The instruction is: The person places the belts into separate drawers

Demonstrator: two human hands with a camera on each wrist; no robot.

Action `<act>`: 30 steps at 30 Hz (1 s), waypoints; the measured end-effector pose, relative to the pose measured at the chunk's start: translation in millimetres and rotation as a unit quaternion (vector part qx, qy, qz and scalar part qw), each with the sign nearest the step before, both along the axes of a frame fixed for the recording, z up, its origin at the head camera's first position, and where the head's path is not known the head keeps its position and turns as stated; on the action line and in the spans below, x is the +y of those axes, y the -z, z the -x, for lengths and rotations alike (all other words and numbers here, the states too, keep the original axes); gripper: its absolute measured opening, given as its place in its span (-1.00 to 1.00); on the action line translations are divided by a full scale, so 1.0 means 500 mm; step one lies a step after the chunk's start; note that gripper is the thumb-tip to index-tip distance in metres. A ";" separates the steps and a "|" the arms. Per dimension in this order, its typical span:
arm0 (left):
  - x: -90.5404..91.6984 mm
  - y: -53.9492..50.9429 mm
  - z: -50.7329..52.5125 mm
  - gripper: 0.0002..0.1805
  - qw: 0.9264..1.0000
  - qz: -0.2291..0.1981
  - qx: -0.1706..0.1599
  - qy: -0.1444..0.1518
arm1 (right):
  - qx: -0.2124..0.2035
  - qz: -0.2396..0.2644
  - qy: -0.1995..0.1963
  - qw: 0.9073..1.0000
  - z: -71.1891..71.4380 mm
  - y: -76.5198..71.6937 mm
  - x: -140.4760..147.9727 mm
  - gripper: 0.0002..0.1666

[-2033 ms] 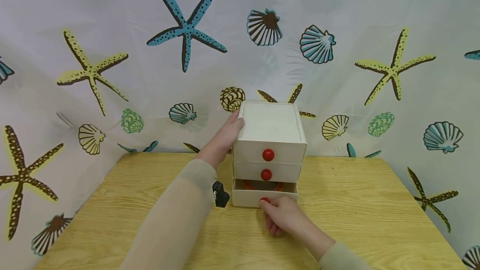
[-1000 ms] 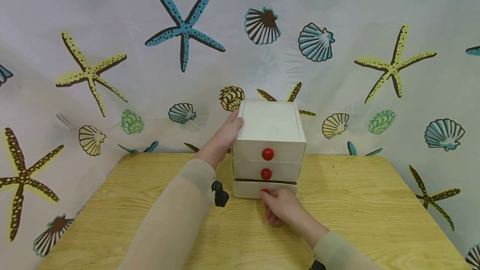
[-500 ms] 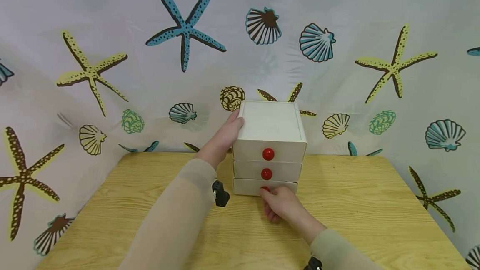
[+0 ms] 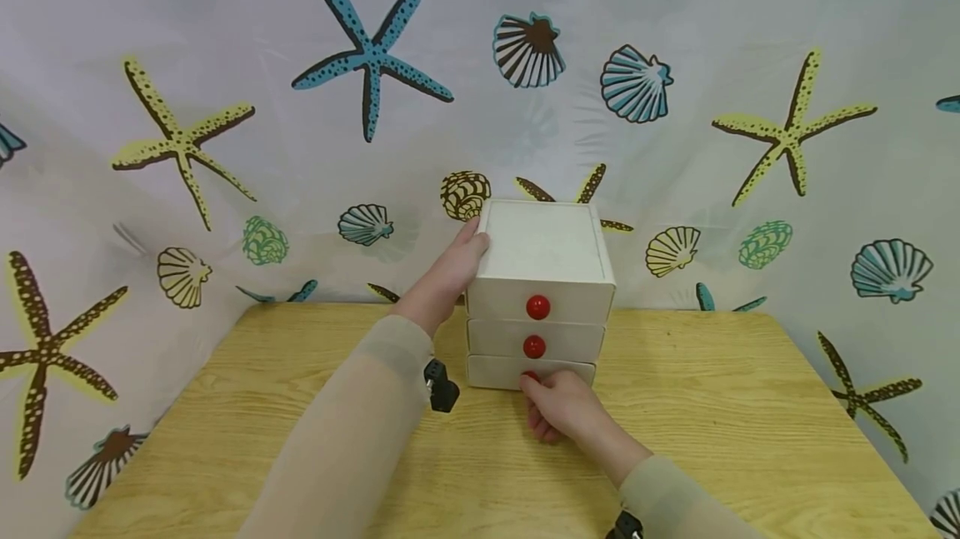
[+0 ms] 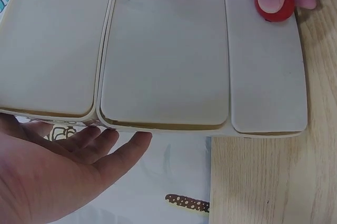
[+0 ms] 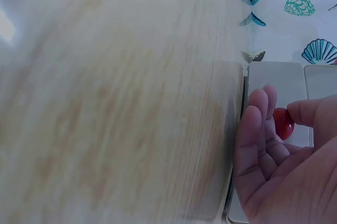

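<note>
A small white three-drawer chest (image 4: 543,239) stands on the table with all its drawers closed. Round red knobs front each one: the top knob (image 4: 537,306), the middle knob (image 4: 535,346) and the bottom knob (image 6: 284,124). My left hand (image 4: 450,268) rests against the chest's left side near the top; in the left wrist view its fingers (image 5: 124,155) lie extended along that side. At the bottom drawer (image 4: 491,372), my right hand (image 4: 567,407) pinches the knob, thumb on one face and fingers on the other. The closed fronts hide what lies inside.
The wooden table (image 4: 720,422) extends to both sides and in front of the chest. Behind it hangs a pale cloth (image 4: 465,131) printed with starfish and shells. Each wrist carries a small black camera, the left camera (image 4: 441,386) and right camera (image 4: 625,526).
The bottom drawer has slid back into the chest, hiding the red ring-shaped thing seen inside earlier. My right hand has moved inward with the knob; the left hand has stayed at the side.
</note>
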State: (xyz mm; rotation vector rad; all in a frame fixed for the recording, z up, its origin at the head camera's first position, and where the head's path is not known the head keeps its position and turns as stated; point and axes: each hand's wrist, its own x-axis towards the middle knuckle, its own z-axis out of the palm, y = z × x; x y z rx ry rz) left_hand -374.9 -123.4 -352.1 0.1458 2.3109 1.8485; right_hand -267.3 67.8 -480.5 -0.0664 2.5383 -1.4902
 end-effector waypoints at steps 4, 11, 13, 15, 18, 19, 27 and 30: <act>-0.002 0.000 0.000 -0.26 1.000 0.002 -0.001 0.001 | 0.004 -0.006 -0.005 1.000 0.003 0.001 -0.001 -0.43; -0.008 -0.003 -0.004 -0.28 1.000 0.008 -0.001 0.014 | -0.014 -0.012 -0.017 1.000 0.015 0.005 0.003 -0.40; -0.009 -0.004 -0.003 -0.28 1.000 0.007 0.001 0.018 | -0.018 -0.010 -0.017 1.000 0.015 0.003 0.005 -0.41; -0.010 -0.006 -0.002 -0.28 1.000 0.007 0.003 0.020 | -0.014 -0.007 -0.014 1.000 0.012 -0.001 0.005 -0.42; -0.011 -0.008 -0.002 -0.29 1.000 0.007 0.002 0.020 | -0.003 -0.007 -0.011 1.000 0.008 -0.005 0.006 -0.43; -0.011 -0.009 -0.003 -0.29 1.000 0.006 0.001 0.020 | 0.001 -0.007 -0.012 1.000 0.006 -0.006 0.006 -0.43; -0.010 -0.017 -0.009 -0.30 1.000 0.001 -0.016 0.018 | -0.001 0.005 -0.017 1.000 0.029 0.024 0.021 -0.39; -0.006 -0.021 -0.010 -0.29 1.000 0.005 -0.016 0.020 | -0.005 0.009 -0.014 1.000 0.027 0.020 0.020 -0.40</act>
